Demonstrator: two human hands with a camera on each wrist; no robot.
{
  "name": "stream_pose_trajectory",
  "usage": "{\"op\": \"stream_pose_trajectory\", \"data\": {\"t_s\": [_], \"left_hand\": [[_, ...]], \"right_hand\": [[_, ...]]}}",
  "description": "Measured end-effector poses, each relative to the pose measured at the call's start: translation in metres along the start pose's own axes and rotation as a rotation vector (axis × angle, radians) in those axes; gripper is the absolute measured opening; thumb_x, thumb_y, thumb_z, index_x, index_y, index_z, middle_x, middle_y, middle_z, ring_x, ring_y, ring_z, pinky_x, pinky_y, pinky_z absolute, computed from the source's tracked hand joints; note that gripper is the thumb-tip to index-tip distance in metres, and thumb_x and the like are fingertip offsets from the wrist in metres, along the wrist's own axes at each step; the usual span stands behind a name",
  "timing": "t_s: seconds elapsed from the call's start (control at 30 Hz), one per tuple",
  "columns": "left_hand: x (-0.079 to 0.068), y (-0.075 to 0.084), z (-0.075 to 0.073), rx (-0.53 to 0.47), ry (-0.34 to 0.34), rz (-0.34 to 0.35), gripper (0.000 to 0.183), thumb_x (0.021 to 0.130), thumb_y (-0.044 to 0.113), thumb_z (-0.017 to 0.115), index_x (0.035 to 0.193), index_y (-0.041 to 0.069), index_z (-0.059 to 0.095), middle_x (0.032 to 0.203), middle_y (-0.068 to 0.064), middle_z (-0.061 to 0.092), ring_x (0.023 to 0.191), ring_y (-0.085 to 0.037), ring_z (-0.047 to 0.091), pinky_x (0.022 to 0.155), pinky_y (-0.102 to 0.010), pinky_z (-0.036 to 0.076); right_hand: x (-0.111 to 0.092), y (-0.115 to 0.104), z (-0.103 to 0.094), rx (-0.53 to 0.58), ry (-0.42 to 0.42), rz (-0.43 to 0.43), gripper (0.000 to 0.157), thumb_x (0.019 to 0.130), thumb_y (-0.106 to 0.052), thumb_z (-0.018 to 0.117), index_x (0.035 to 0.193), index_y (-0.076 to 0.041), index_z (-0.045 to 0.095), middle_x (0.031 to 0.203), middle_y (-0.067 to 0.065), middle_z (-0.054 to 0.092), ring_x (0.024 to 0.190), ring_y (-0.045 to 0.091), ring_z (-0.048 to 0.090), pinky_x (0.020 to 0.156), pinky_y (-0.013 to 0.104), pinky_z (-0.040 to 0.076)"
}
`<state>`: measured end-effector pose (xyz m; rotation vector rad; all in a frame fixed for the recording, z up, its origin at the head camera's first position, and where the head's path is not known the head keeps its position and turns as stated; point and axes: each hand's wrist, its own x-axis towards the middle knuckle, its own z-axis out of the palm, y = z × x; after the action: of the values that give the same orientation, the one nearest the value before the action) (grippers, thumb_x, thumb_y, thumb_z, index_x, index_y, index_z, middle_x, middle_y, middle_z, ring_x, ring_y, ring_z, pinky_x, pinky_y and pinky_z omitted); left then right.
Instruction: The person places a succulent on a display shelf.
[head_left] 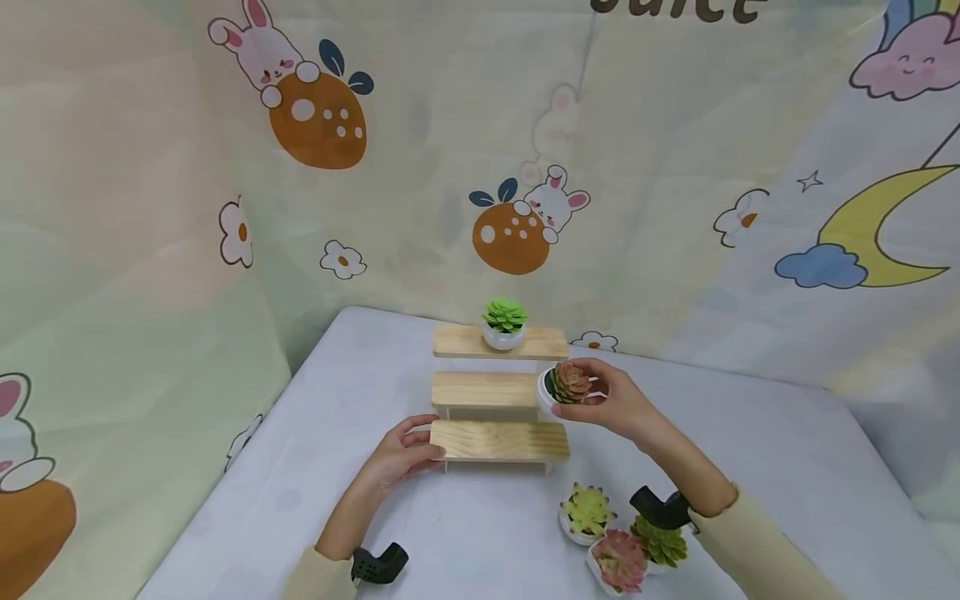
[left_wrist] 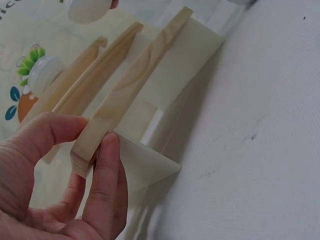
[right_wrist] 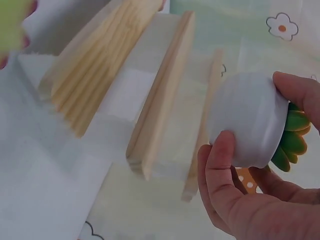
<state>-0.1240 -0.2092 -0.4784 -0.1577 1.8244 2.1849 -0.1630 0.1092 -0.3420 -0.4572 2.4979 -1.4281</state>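
Note:
A three-step wooden display stand [head_left: 498, 440] with white supports stands on the table. My left hand [head_left: 405, 457] pinches the left end of its lowest step; in the left wrist view the thumb [left_wrist: 65, 127] and fingers grip the board's end. My right hand [head_left: 611, 402] holds a potted succulent [head_left: 568, 383] with reddish-brown leaves, tilted, at the right end of the middle step. The right wrist view shows its white pot [right_wrist: 247, 120] between thumb and fingers, the leaves pointing away. A bright green potted succulent [head_left: 505, 318] sits on the top step.
Near the right forearm, three more potted succulents stand grouped on the white table [head_left: 750, 442]: a yellow-green one [head_left: 588, 510], a pink one [head_left: 619, 561] and a darker green one [head_left: 660, 540]. A printed cloth backdrop [head_left: 420, 167] hangs behind the table.

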Motion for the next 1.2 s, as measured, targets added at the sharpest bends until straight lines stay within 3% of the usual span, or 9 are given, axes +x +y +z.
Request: {"op": "stream_pose_trajectory", "data": {"t_s": [0.4, 0.8, 1.2], "left_hand": [[0.002, 0.005, 0.006, 0.02, 0.035, -0.005, 0.063, 0.081, -0.009, 0.067, 0.138, -0.006, 0.041, 0.114, -0.019, 0.063, 0.088, -0.019, 0.067, 0.079, -0.034, 0.059], [0.0, 0.005, 0.004, 0.017, 0.015, -0.016, 0.063, 0.083, -0.007, 0.065, 0.14, -0.006, 0.038, 0.116, -0.019, 0.062, 0.087, -0.017, 0.066, 0.078, -0.032, 0.059], [-0.001, 0.003, 0.002, 0.017, 0.023, -0.016, 0.062, 0.084, -0.006, 0.065, 0.14, -0.006, 0.038, 0.117, -0.02, 0.062, 0.087, -0.017, 0.067, 0.079, -0.032, 0.059]], "right_hand": [[0.029, -0.009, 0.035, 0.053, -0.037, 0.006, 0.065, 0.081, -0.02, 0.079, 0.136, -0.001, 0.05, 0.121, 0.015, 0.055, 0.1, 0.025, 0.053, 0.082, 0.03, 0.049], [0.056, -0.017, 0.069, 0.112, -0.028, -0.003, 0.057, 0.079, -0.016, 0.081, 0.128, 0.001, 0.057, 0.108, 0.01, 0.059, 0.089, 0.02, 0.05, 0.074, 0.026, 0.046], [0.071, -0.017, 0.091, 0.086, -0.03, 0.01, 0.048, 0.077, -0.016, 0.082, 0.118, 0.001, 0.064, 0.099, 0.008, 0.064, 0.081, 0.016, 0.053, 0.067, 0.024, 0.047]]}}
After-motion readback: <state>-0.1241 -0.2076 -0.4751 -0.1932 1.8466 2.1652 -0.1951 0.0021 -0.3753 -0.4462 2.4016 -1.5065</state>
